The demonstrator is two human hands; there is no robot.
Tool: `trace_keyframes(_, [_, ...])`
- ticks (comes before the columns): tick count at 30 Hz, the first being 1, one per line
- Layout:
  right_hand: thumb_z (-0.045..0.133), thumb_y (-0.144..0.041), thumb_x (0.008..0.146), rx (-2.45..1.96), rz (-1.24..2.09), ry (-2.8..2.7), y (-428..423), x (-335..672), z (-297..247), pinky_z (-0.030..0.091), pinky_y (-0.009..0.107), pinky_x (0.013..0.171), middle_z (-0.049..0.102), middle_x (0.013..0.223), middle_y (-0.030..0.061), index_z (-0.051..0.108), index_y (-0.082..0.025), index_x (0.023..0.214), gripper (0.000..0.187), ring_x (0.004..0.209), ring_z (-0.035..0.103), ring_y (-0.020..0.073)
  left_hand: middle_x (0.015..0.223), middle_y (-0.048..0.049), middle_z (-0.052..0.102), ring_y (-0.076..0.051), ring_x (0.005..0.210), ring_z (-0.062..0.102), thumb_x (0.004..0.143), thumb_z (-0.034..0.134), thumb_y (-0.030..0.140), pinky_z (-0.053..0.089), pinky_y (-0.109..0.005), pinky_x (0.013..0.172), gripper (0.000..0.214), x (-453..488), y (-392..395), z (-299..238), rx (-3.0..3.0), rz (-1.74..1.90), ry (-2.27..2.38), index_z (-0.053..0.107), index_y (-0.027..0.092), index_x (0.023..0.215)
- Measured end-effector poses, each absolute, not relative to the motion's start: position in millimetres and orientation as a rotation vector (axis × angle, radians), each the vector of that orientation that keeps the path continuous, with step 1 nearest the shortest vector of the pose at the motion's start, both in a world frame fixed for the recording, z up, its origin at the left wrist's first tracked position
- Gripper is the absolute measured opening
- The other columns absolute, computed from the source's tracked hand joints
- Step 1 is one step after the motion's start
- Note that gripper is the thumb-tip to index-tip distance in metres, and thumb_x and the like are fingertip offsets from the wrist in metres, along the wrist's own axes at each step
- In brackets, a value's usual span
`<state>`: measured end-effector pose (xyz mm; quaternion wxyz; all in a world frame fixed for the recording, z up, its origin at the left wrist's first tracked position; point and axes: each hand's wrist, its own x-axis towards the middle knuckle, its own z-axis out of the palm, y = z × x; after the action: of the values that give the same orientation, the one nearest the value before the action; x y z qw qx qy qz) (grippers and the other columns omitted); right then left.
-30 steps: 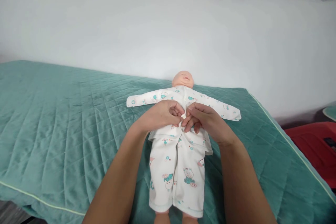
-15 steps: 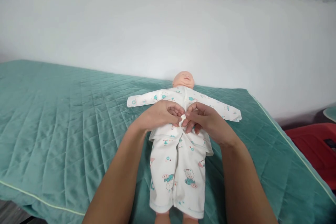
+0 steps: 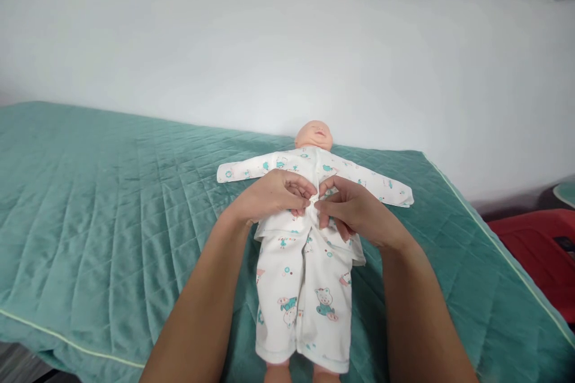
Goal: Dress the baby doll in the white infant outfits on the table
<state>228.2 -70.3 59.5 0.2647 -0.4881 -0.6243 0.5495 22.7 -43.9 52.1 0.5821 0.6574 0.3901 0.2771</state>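
Note:
A baby doll (image 3: 313,133) lies on its back on a green quilted bed (image 3: 103,203), head toward the wall, arms spread. It wears a white printed shirt (image 3: 278,163) and matching white trousers (image 3: 303,305). My left hand (image 3: 274,194) and my right hand (image 3: 353,206) meet over the doll's chest. Both pinch the shirt's front edges together at the middle, fingers curled and closed on the cloth. The doll's bare feet show at the bottom edge.
A white wall (image 3: 287,60) runs behind the bed. A red object (image 3: 539,251) stands on the floor to the right of the bed. The bed's piped edge (image 3: 67,344) crosses the lower left.
My hands stay at the doll's chest. The fingers have shifted slightly on the shirt front, the right hand's fingers dropping a little lower.

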Motion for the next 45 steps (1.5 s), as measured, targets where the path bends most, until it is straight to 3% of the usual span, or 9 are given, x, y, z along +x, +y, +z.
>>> trace_keyframes(9, [0.062,-0.025,0.08,-1.291,1.482,-1.613,-66,228,53,0.028,0.017,0.033,0.067,0.056,-0.0042,0.051,-0.024,0.092,0.017,0.031,0.039,0.0057,0.073,-0.0016,0.07,-0.01,0.061,0.063,0.071,0.066,0.01,0.054,-0.022,0.061,0.022,22,-44,54,1.529,0.669,0.9,0.076,0.015,0.09])
trace_keyframes(30, [0.06,-0.024,0.08,-1.282,1.487,-1.524,-66,224,51,0.027,0.017,0.032,0.069,0.057,-0.0028,0.051,-0.023,0.092,0.015,0.03,0.044,0.0074,0.068,-0.001,0.066,-0.01,0.061,0.061,0.075,0.064,0.015,0.051,-0.022,0.061,0.014,22,-45,54,1.61,0.635,0.908,0.074,0.015,0.085])
trace_keyframes(39, [0.058,-0.026,0.081,-1.261,1.474,-1.557,-68,225,54,0.029,0.019,0.034,0.077,0.074,0.0015,0.053,-0.023,0.095,0.015,0.032,0.047,0.0066,0.07,-0.0001,0.065,-0.011,0.062,0.06,0.077,0.06,0.019,0.049,-0.022,0.062,0.016,24,-52,62,1.679,0.579,0.972,0.072,0.018,0.087])
trace_keyframes(45, [0.06,-0.029,0.081,-1.252,1.5,-1.536,-68,225,54,0.028,0.02,0.034,0.078,0.078,0.0031,0.053,-0.022,0.093,0.015,0.033,0.047,0.0069,0.063,0.0011,0.059,-0.01,0.057,0.056,0.083,0.06,0.026,0.045,-0.021,0.055,0.013,27,-53,62,1.703,0.602,0.98,0.069,0.016,0.079])
